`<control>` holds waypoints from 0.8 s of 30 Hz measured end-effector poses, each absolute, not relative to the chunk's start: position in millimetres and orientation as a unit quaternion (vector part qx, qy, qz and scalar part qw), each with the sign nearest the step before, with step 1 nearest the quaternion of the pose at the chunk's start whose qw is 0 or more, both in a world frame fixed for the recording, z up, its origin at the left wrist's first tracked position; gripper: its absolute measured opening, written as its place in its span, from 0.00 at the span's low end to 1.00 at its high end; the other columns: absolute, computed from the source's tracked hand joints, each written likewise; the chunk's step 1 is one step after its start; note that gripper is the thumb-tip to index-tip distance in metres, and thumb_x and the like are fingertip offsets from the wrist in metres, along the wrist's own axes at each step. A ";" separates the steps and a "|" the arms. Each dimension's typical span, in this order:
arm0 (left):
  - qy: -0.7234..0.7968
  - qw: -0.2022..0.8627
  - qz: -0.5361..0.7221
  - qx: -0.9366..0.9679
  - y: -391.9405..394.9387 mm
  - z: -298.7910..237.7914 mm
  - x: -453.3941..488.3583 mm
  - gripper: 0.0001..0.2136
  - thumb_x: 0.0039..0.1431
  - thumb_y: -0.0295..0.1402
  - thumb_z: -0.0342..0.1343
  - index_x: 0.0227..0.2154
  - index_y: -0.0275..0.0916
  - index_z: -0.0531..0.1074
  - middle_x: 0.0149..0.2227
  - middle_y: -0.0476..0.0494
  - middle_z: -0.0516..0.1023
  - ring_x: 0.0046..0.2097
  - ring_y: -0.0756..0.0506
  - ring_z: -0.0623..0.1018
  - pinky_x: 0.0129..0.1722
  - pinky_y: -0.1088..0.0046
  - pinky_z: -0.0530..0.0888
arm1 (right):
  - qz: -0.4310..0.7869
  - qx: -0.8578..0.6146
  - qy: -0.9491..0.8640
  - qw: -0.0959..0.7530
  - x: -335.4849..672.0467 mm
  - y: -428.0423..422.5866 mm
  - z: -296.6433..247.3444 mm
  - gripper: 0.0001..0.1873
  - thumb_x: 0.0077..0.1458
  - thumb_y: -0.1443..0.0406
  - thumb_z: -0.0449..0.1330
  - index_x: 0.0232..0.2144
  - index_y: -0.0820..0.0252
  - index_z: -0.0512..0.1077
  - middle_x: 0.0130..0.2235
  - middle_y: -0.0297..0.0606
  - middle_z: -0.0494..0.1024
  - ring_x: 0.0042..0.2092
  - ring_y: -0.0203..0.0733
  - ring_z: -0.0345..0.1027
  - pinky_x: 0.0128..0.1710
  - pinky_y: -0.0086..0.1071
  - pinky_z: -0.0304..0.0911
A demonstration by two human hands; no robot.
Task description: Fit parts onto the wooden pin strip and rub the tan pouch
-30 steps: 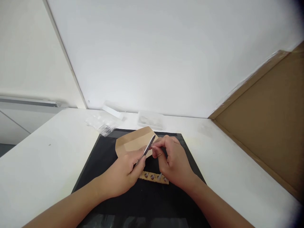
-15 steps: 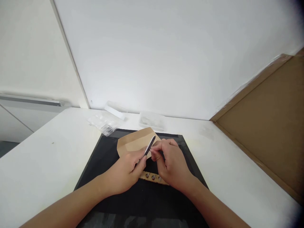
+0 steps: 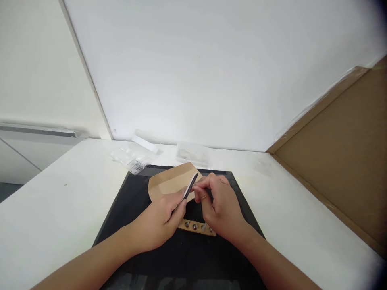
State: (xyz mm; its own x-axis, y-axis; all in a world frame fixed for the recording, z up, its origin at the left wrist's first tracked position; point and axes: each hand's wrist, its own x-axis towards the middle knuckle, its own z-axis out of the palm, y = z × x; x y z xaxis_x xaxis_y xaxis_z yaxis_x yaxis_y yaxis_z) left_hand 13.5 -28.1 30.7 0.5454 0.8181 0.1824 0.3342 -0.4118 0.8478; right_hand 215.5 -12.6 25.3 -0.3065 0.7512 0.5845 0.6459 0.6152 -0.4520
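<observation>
My left hand point(image 3: 163, 219) grips a slim, flat black-and-white piece point(image 3: 190, 187) between thumb and fingers, its rounded end tilted up to the right. Its exact kind I cannot make out. My right hand point(image 3: 222, 205) is closed in a pinch against the right edge of that piece; whatever sits between the fingertips is too small to name. Below the hands lies a narrow tan strip point(image 3: 198, 228) with several round, shiny metal bits on it. Behind the hands an open brown paper envelope point(image 3: 169, 181) rests on the black mat point(image 3: 181, 257), partly covered by both hands.
Along the back of the white table point(image 3: 54, 201) lie a clear plastic bag point(image 3: 128, 157), a white strip-like box point(image 3: 145, 143) and a transparent plastic case point(image 3: 192, 154). A white wall rises behind, and a brown cardboard panel point(image 3: 332, 145) stands at the right.
My right hand has drawn slightly to the right, so more of the tan strip shows. My left hand keeps its grip on the black-and-white piece. The view has shifted a little.
</observation>
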 end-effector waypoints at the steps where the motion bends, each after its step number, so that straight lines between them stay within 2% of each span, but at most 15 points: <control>1: 0.367 0.393 0.298 0.788 -28.0 29.6 12.9 0.14 0.75 0.36 0.42 0.34 0.40 0.67 0.29 0.50 0.72 0.31 0.49 0.71 0.35 0.73 0.70 | 0.073 -0.431 -0.809 0.392 216.0 -13.0 26.7 0.06 0.68 0.69 0.54 0.36 0.55 0.65 0.28 0.28 0.77 0.30 0.39 0.72 0.44 0.41 0.57; 6: 0.367 0.360 0.282 0.810 -27.3 24.6 10.1 0.13 0.76 0.35 0.41 0.40 0.40 0.69 0.36 0.46 0.75 0.37 0.47 0.74 0.39 0.70 0.70 | 0.099 -0.461 -0.799 0.372 218.2 -15.3 33.5 0.08 0.68 0.66 0.55 0.33 0.54 0.65 0.27 0.29 0.77 0.30 0.41 0.71 0.43 0.43 0.59; 13: 0.359 0.343 0.283 0.820 -30.2 28.3 12.3 0.11 0.75 0.33 0.43 0.46 0.40 0.71 0.39 0.46 0.78 0.40 0.46 0.77 0.44 0.69 0.73 | 0.183 -0.471 -0.761 0.406 221.3 -11.0 32.5 0.13 0.71 0.59 0.54 0.32 0.53 0.66 0.29 0.33 0.78 0.34 0.44 0.73 0.40 0.42 0.64; 17: 0.367 0.316 0.297 0.823 -27.2 25.6 12.4 0.14 0.76 0.33 0.42 0.53 0.41 0.72 0.42 0.45 0.80 0.44 0.45 0.79 0.50 0.67 0.75 | 0.266 -0.450 -0.722 0.453 224.3 -7.0 29.0 0.12 0.71 0.56 0.55 0.34 0.53 0.65 0.28 0.31 0.76 0.32 0.41 0.72 0.36 0.37 0.66; 20: 0.381 0.206 0.325 0.841 -19.4 20.4 6.7 0.17 0.76 0.33 0.43 0.62 0.41 0.68 0.49 0.40 0.81 0.52 0.41 0.80 0.58 0.61 0.74 | 0.335 -0.442 -0.672 0.491 228.0 1.0 25.3 0.13 0.70 0.54 0.57 0.35 0.54 0.65 0.29 0.30 0.76 0.29 0.37 0.71 0.33 0.34 0.67; 21: 0.381 0.154 0.335 0.848 -16.1 19.4 3.7 0.19 0.75 0.33 0.43 0.64 0.40 0.65 0.52 0.38 0.80 0.54 0.41 0.79 0.58 0.61 0.74 | 0.357 -0.439 -0.658 0.497 229.7 4.1 24.1 0.14 0.69 0.53 0.58 0.35 0.54 0.66 0.30 0.31 0.77 0.28 0.36 0.70 0.32 0.34 0.67; 22: 0.385 0.099 0.338 0.853 -12.9 18.8 0.5 0.20 0.75 0.32 0.43 0.67 0.40 0.62 0.54 0.36 0.79 0.54 0.40 0.79 0.57 0.61 0.75 | 0.377 -0.436 -0.646 0.501 231.3 7.1 23.0 0.15 0.68 0.53 0.59 0.35 0.55 0.67 0.31 0.32 0.77 0.28 0.35 0.70 0.32 0.33 0.68; 24: 0.404 -0.020 0.321 0.856 -6.8 18.6 -6.1 0.23 0.74 0.31 0.44 0.69 0.39 0.59 0.51 0.36 0.79 0.49 0.41 0.81 0.48 0.65 0.79 | 0.408 -0.426 -0.631 0.504 234.1 11.7 21.3 0.15 0.67 0.52 0.61 0.34 0.56 0.69 0.32 0.33 0.79 0.27 0.34 0.69 0.32 0.33 0.68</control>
State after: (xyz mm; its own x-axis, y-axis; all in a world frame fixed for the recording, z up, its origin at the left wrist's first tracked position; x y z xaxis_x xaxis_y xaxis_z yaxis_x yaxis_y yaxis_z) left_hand -6.1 -6.8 18.6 0.4676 0.6785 0.5666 0.7045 -0.6732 0.2247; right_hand 234.1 11.7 21.3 -0.1286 0.9487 0.2888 0.1257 0.3044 -0.9442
